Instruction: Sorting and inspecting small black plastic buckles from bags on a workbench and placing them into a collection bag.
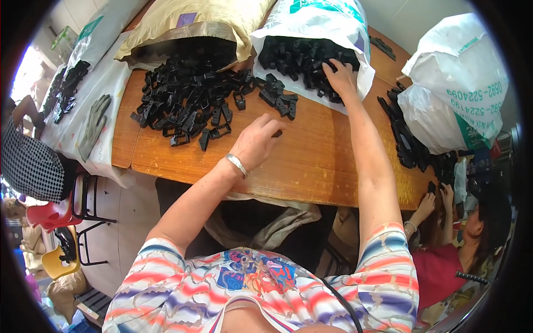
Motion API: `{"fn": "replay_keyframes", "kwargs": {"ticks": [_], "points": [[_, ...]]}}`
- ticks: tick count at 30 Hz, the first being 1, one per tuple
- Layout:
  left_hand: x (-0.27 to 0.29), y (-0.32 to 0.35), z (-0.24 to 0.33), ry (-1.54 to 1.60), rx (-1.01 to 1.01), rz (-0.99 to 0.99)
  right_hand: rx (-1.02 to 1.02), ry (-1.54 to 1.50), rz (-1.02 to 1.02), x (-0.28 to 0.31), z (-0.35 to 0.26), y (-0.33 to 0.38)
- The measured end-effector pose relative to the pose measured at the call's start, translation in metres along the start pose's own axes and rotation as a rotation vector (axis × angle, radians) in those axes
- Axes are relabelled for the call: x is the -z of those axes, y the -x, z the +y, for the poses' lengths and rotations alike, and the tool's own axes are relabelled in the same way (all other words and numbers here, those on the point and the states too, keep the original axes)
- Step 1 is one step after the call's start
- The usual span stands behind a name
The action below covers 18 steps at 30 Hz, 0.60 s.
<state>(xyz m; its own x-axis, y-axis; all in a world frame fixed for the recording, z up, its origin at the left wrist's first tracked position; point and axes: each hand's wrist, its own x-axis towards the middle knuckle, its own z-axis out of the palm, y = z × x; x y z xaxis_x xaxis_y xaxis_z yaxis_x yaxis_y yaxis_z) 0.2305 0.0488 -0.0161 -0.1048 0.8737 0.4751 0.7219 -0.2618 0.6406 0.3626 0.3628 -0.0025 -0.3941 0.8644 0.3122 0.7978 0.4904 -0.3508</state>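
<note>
"Tabletop [316,161] is brown, worn wood. What's on it?"

"Black pieces [183,100], heaped by the gold bag [222,19]. The left hand [256,140] curls round a small black piece [277,133]."

"And the right hand [341,80]?"

"Inside the white bag [311,25], partly open. I can't tell if it's holding anything. A red chair [53,215] stands on the pale floor [133,213]."

Blown-out glare far left, soft tabletop [316,150] sheen, black-rimmed fisheye distortion.

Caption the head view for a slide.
Right hand among black parts in a white bag; left hand holds a black piece.
</note>
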Motion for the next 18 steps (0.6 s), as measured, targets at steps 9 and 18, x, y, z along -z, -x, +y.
{"fn": "replay_keyframes", "kwargs": {"ticks": [9, 18], "points": [[0.010, 0.007, -0.003, 0.248, -0.035, -0.224, 0.192, -0.085, -0.017, 0.004, -0.029, 0.068], [0.005, 0.034, 0.012, -0.022, -0.083, -0.092, 0.539, -0.255, 0.191, 0.052, -0.041, 0.134]]}}
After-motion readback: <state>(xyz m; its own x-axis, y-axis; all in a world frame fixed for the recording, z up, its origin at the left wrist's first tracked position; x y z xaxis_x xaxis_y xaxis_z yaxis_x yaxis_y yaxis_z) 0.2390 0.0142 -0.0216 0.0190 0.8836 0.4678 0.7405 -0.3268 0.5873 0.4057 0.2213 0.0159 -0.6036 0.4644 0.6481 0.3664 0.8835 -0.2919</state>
